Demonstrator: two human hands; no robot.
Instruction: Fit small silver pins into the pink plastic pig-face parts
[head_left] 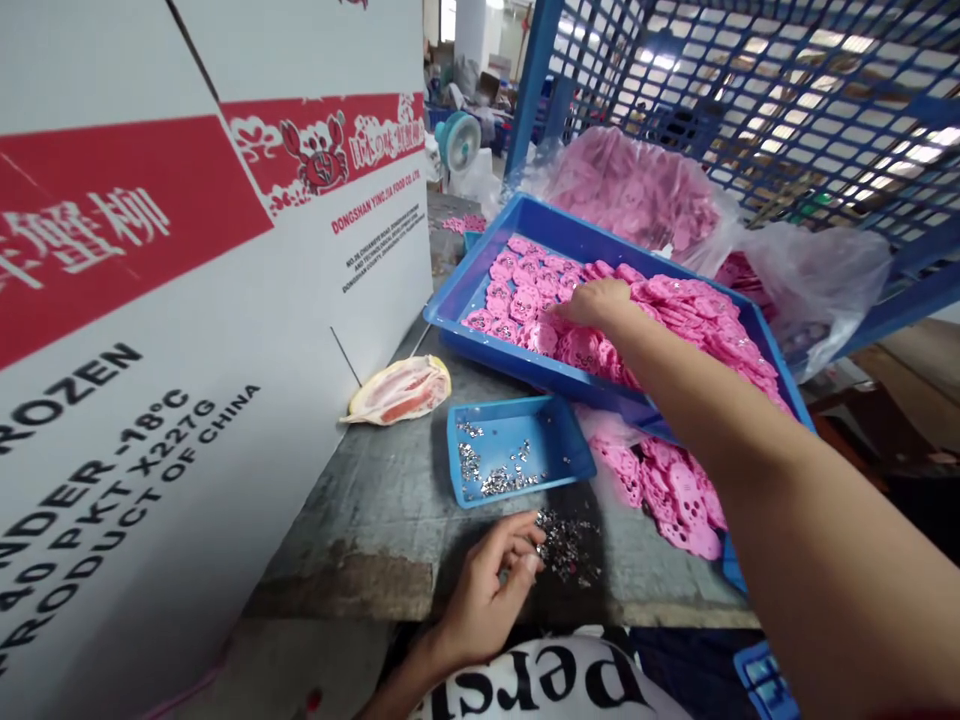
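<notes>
We have our right hand [600,300] in the large blue tray [525,362], right of the frame's centre, touching the pink pieces [690,318] spread and heaped there. Its fingers point down among them and are partly hidden, so we cannot tell whether they grip one. Our left hand [484,590] lies at the lower middle of the frame, its fingers loosely curled with a narrow gap to the thumb, at the edge of a scatter of small shiny bits [568,545] on the table [360,500]; we cannot tell whether a bit sits between the fingertips. Just above, the small blue tray [555,450] holds more such bits, mostly along its left and near sides.

On the white carton [300,300] filling the left of the frame we read "DONGSHAN YINGJIA FOOD CO. LTD" in red, with finer address lines beneath. Its red band shows a crab and white characters, "日本の味" among them. Lower left, cut by the frame edge, black print reads "ROZEN", "NDER -18ºC", "40 PKT X227G" and "PRODUCT OF CHINA". At bottom centre, our white shirt [551,680] shows "Persi" upside down. A clear bag [630,185] of pink pieces lies beyond the large tray, at upper right.
</notes>
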